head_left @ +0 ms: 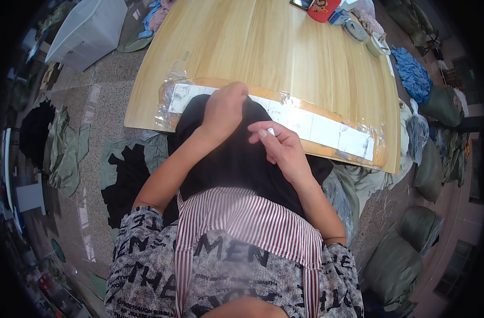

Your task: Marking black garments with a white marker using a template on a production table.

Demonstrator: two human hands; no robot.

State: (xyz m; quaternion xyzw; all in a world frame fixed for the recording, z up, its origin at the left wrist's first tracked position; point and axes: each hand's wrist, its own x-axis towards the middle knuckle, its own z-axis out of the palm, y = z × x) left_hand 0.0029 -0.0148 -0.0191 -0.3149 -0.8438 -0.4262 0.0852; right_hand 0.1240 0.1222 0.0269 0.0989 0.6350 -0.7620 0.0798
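A black cloth (pixel 220 164) lies over my lap and reaches up across the near edge of the wooden table (pixel 236 42). My left hand (pixel 224 112) is closed at the cloth's far end, its fingers curled on the fabric; the fingertips are partly hidden. Just right of it, my right hand (pixel 284 151) pinches a small white piece (pixel 270 131) that looks like tailor's chalk, between thumb and forefinger above the cloth. Beneath the cloth's far end runs a white strip with printed marks (pixel 316 129), fixed along the table edge under clear tape.
On the table's far right lie tape rolls (pixel 355 31), a red item (pixel 323 9) and a phone (pixel 302 3). A white plastic bin (pixel 88 34) stands at the far left. Dark garments (pixel 126 183) are on the floor at left, and stuffed green sacks (pixel 395 265) at right.
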